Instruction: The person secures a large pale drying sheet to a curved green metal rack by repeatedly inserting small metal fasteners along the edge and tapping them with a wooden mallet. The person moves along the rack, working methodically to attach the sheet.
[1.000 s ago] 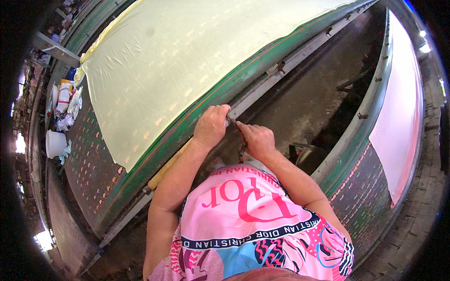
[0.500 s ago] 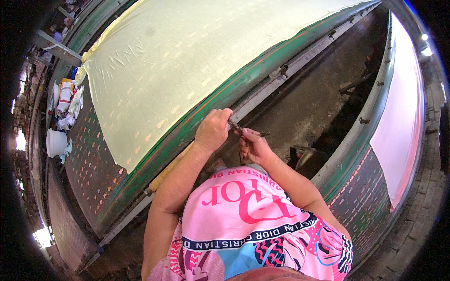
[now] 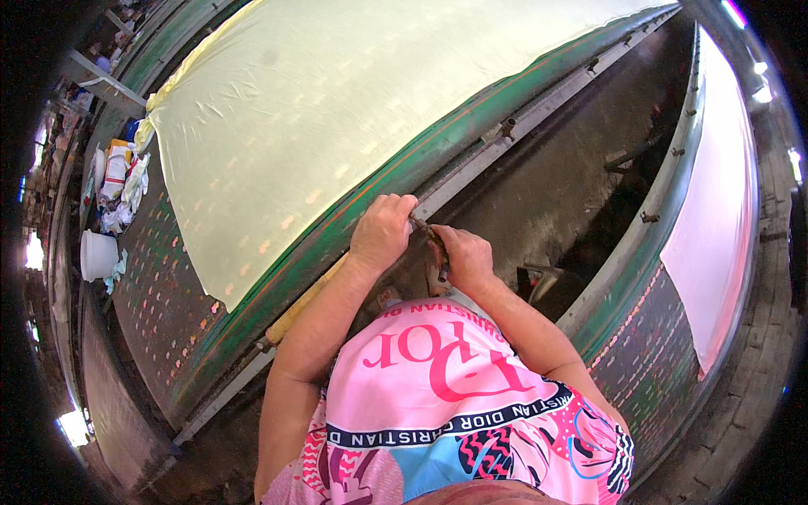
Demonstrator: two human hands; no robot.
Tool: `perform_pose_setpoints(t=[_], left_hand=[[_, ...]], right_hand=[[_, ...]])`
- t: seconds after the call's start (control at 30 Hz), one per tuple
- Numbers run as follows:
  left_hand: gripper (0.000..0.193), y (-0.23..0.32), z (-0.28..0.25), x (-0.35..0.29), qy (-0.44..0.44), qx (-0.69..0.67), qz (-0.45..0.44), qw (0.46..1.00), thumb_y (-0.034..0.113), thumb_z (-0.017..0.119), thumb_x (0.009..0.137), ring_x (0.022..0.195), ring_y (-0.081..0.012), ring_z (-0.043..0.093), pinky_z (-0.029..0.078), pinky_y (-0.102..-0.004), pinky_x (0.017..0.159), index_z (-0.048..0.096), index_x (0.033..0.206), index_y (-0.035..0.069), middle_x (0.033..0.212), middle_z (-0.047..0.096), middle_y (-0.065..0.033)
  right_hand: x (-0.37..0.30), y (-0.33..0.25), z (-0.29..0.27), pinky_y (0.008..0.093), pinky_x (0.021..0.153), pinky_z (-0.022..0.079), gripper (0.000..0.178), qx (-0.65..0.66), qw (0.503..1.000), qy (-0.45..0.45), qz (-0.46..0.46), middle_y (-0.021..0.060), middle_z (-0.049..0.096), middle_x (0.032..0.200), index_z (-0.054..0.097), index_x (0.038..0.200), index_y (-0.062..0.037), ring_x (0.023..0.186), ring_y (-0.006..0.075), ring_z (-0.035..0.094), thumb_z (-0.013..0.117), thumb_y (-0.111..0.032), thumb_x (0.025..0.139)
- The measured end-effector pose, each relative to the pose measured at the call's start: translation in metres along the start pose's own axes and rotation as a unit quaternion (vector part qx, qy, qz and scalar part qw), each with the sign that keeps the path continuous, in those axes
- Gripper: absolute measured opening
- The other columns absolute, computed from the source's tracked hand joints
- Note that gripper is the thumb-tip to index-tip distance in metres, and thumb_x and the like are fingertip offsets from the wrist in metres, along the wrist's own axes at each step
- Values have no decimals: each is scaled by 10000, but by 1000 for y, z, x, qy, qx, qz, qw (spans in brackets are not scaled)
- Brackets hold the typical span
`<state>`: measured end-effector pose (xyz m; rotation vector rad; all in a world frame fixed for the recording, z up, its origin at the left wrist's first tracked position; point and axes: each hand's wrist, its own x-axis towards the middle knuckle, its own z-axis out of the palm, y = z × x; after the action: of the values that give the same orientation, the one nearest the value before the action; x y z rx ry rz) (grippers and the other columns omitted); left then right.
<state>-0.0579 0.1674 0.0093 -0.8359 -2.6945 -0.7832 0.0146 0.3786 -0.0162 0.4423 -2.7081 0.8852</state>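
Both my hands meet at the metal rail along the near edge of the green-sided table. My left hand [image 3: 385, 231] is closed at the rail, its fingers curled over something hidden at the tip of a dark bar. In my right hand [image 3: 465, 255], just to the right, the fingers close round a dark, rusty metal bar with a crosswise handle [image 3: 443, 271], one end pointing down toward me. The bar's other end reaches to my left fingertips; its exact kind is unclear. Pale yellow cloth [image 3: 278, 126] lies over the table top beyond my hands.
A yellowish roller or pole [image 3: 303, 303] lies along the rail beside my left forearm. Bolts [image 3: 508, 126] stick out from the rail. Another table with pale pink cloth [image 3: 711, 194] stands to the right, across a dark floor gap. A white bucket [image 3: 99, 255] sits far left.
My right hand has turned about the bar; its crosswise handle, which stuck out to the right, now points down toward me. My left hand stays in place.
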Motion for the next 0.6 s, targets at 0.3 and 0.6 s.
perform_pose_setpoints(t=[0.3,0.6], left_hand=[[301,3,-3,1,-8,1,-2,1000,3,677,932,1071,-378,676,587,-491,952,631,1220,78,1053,682,-154],[316,5,-6,2,-11,-35,-22,999,-5,686,912,1080,-396,670,582,-508,950,637,1217,63,1064,658,-166]], right_hand=[[3,10,26,449,728,556,329,-64,995,60,-53,82,743,928,730,1218,-95,823,318,725,836,-225,935],[-9,22,52,407,694,507,276,367,920,-28,136,127,667,822,675,1048,-28,733,244,648,661,-290,1136]])
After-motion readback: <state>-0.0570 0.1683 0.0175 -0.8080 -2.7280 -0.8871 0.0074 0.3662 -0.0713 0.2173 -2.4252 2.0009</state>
